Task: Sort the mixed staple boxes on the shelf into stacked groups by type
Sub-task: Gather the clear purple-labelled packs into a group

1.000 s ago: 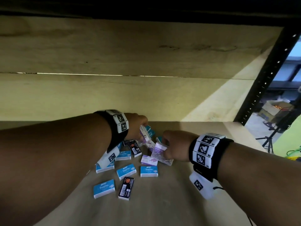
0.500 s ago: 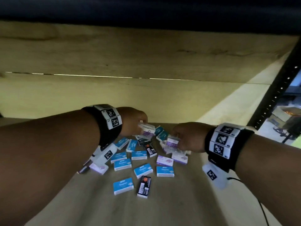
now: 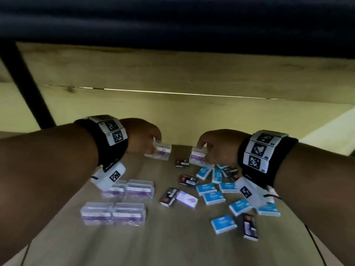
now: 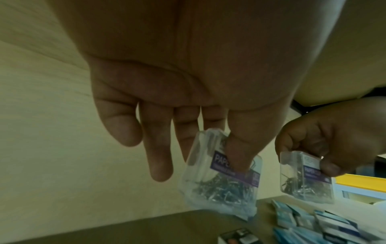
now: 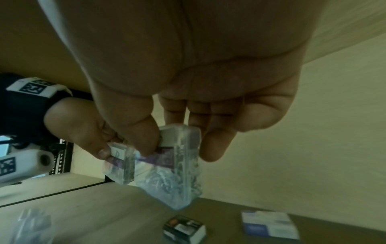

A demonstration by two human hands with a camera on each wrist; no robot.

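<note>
My left hand (image 3: 153,145) pinches a clear plastic box with a purple label (image 3: 159,151) just above the shelf board; the left wrist view shows thumb and fingers on that box (image 4: 219,178). My right hand (image 3: 205,153) pinches a second clear purple-label box (image 3: 197,157), seen close in the right wrist view (image 5: 175,170). Both boxes hang near the back of the shelf, a small gap between them. Several matching clear boxes (image 3: 119,204) sit grouped at the front left. Blue boxes (image 3: 213,196) and black boxes (image 3: 188,180) lie mixed under my right wrist.
A white-and-purple box (image 3: 187,199) lies between the clear group and the blue pile. The wooden shelf board (image 3: 172,244) runs to a pale back wall. A black upright post (image 3: 25,83) stands at the far left, and a dark shelf edge overhangs above.
Both hands have lifted clear boxes off the mixed pile, carried them left and drawn apart. The view has swung left, bringing the grouped clear boxes into sight.
</note>
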